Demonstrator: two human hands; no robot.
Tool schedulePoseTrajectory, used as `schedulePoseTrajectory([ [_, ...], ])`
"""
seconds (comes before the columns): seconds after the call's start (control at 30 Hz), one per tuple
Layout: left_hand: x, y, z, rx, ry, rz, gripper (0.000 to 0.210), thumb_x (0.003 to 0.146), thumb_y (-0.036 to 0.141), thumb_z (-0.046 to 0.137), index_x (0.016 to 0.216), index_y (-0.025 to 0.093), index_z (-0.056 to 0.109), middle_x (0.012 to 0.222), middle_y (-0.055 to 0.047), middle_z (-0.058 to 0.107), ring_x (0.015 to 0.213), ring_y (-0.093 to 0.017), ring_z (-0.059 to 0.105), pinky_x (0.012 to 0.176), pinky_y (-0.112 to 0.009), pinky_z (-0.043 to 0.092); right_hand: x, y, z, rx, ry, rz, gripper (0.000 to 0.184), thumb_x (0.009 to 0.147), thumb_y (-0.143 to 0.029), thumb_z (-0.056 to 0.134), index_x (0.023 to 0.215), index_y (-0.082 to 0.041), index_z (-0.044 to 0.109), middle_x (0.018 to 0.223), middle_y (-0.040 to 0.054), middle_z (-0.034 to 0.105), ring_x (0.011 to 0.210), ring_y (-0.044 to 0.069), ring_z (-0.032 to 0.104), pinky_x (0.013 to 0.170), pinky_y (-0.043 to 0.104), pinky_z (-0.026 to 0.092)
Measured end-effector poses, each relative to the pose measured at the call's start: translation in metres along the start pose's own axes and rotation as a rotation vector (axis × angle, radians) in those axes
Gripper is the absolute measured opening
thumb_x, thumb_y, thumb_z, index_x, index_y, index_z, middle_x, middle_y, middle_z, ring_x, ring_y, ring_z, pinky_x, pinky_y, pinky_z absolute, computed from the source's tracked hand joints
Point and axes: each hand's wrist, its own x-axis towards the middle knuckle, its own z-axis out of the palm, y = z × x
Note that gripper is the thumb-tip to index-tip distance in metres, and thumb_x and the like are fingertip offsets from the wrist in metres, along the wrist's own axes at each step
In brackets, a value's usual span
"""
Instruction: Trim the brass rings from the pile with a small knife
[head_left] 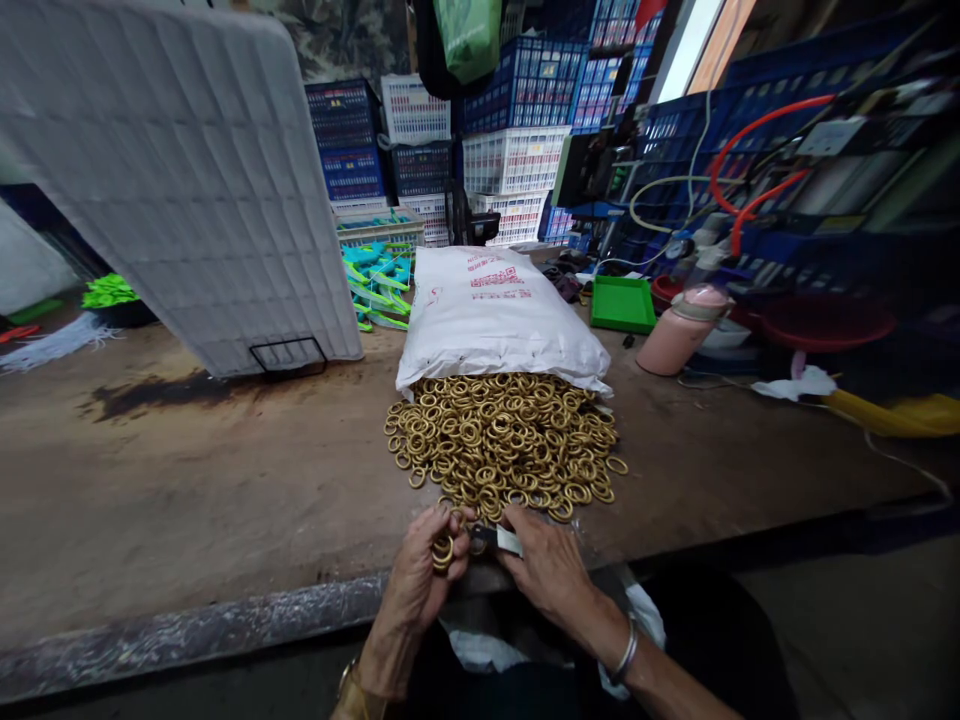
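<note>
My left hand is closed around a few gold-coloured rings at the front edge of the table. Close beside it, my right hand grips a small knife-like tool with a whitish part and a dark end pointing at the left hand. The tool's exact kind is hard to make out. Just beyond both hands lies a heap of gold-coloured rings, spilling from the open mouth of a white woven sack with red print.
On the wooden table a white ribbed panel stands at left in a black wire stand. Blue-green plastic pieces lie behind. A green tray and pink bottle are at right. Stacked crates fill the back.
</note>
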Motion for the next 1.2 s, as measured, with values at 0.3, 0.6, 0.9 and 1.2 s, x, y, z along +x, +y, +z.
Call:
schedulePoseTrajectory([
  [0.3, 0.002, -0.003, -0.004, -0.031, 0.054, -0.058, 0.020, 0.069, 0.028, 0.061, 0.068, 0.014, 0.047, 0.061, 0.002, 0.052, 0.037, -0.001, 0.037, 0.033, -0.012, 0.023, 0.003, 0.001, -0.002, -0.008, -0.026, 0.006, 0.018, 0.075, -0.018, 0.047, 0.093, -0.023, 0.048, 0.090, 0.0014, 0.062, 0.079, 0.017, 0.058, 0.061, 0.025, 0.031],
  [0.6, -0.001, 0.000, -0.004, -0.050, -0.013, -0.075, 0.022, 0.069, 0.031, 0.063, 0.076, 0.015, 0.049, 0.062, 0.003, 0.051, 0.038, -0.001, 0.037, 0.033, -0.010, 0.021, 0.006, -0.003, -0.008, -0.044, -0.050, 0.043, 0.012, 0.074, -0.018, 0.047, 0.086, -0.020, 0.049, 0.082, 0.0020, 0.063, 0.076, 0.017, 0.059, 0.060, 0.024, 0.030],
  [0.9, -0.002, 0.000, -0.011, -0.094, 0.054, -0.067, 0.029, 0.064, 0.029, 0.068, 0.072, 0.016, 0.044, 0.060, 0.004, 0.050, 0.043, -0.003, 0.043, 0.033, -0.009, 0.022, 0.008, 0.006, -0.002, -0.010, -0.035, 0.053, 0.003, 0.073, -0.021, 0.046, 0.076, -0.020, 0.048, 0.070, 0.0013, 0.060, 0.063, 0.015, 0.053, 0.055, 0.024, 0.027],
  [1.2, -0.007, 0.006, -0.007, -0.100, -0.002, -0.040, 0.020, 0.063, 0.020, 0.065, 0.069, 0.015, 0.046, 0.063, 0.001, 0.052, 0.057, -0.009, 0.052, 0.033, -0.011, 0.024, 0.020, 0.018, -0.008, 0.641, 0.085, 0.222, 0.023, 0.071, -0.036, 0.045, 0.058, -0.021, 0.035, 0.052, -0.0071, 0.033, 0.048, 0.008, 0.033, 0.047, 0.021, 0.027],
])
